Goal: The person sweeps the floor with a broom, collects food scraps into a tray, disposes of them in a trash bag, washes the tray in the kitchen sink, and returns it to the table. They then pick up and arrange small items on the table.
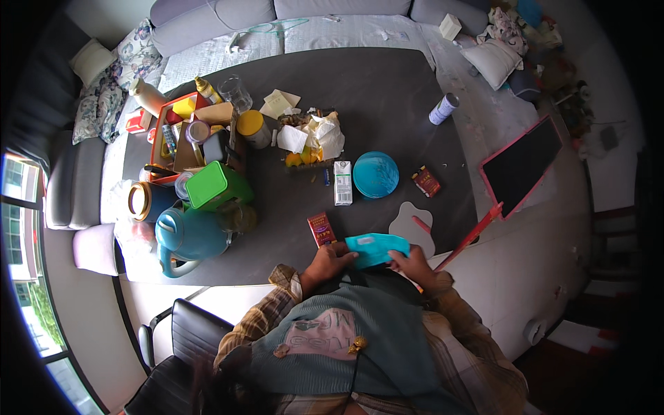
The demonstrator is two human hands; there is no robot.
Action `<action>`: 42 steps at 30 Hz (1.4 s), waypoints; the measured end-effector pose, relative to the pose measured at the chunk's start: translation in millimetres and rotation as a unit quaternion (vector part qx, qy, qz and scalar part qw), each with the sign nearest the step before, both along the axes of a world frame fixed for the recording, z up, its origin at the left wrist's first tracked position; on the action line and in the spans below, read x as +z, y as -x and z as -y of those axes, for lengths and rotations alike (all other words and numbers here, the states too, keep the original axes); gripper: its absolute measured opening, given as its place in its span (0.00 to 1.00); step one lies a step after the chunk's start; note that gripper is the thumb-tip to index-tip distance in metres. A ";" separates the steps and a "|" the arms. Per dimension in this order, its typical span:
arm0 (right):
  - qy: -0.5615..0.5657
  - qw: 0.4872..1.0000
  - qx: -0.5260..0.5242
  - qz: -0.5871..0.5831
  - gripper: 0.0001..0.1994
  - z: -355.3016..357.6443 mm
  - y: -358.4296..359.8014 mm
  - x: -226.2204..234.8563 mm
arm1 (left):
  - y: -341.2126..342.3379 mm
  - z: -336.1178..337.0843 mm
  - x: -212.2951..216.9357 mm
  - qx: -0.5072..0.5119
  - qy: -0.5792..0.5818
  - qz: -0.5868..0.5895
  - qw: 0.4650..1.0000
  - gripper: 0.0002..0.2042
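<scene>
Packet (377, 249): held flat between left hand (330, 263) and right hand (413, 265), at the near edge of the table (387, 76); teal with a small pale patch, exact kind hard to tell.
Packet step: by the look of it, a two-handed handling, one end to each hand; sealed or opened, cannot tell.
Packet next: seems to call for steadying one end while working the other, without creasing the middle.
Left hand: thumb and fingers drawn together, pinched on the left end.
Right hand: likewise nearly closed, clamped by the fingertips on the right end.
Far of packet: red box (319, 229) just beyond the left hand; pale mat (401, 223) to the right; carton (343, 183) and teal dish (376, 174) farther off, side by side.
</scene>
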State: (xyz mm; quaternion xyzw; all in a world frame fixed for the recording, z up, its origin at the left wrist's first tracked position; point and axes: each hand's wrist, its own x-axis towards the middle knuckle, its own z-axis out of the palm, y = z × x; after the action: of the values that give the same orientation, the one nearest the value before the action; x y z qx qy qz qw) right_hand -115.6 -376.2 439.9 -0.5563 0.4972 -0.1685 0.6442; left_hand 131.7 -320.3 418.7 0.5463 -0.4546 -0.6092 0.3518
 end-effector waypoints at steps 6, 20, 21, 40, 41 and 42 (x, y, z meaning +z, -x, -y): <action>-0.034 0.931 0.026 -0.362 0.11 -46.3 212.1 31.9 | -10.8 6.4 -9.0 0.215 0.075 0.351 0.908 0.24; 0.310 0.908 0.241 -0.143 0.13 18.1 44.5 36.3 | -26.0 9.7 -27.0 0.229 0.130 0.382 0.886 0.31; 0.312 0.911 0.240 -0.126 0.13 32.0 22.0 37.8 | -32.3 4.8 -25.6 0.249 0.127 0.361 0.890 0.30; 0.097 0.946 0.090 -0.295 0.17 292.7 -221.0 -43.0 | -51.5 -81.6 37.6 0.408 0.043 -0.271 0.871 0.19; 0.087 0.943 0.100 -0.306 0.17 291.2 -225.0 -44.1 | -49.3 -89.8 39.7 0.422 0.040 -0.275 0.863 0.19; 0.127 0.940 0.084 -0.305 0.17 288.4 -226.4 -45.7 | -46.9 -98.4 39.8 0.443 0.026 -0.260 0.858 0.19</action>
State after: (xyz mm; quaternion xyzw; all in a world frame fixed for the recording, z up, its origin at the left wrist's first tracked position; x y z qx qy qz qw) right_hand 110.8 -664.6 394.2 -0.6977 0.5961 0.0025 0.3972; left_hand 178.6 -221.9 458.5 0.5021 -0.0723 -0.4972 0.7039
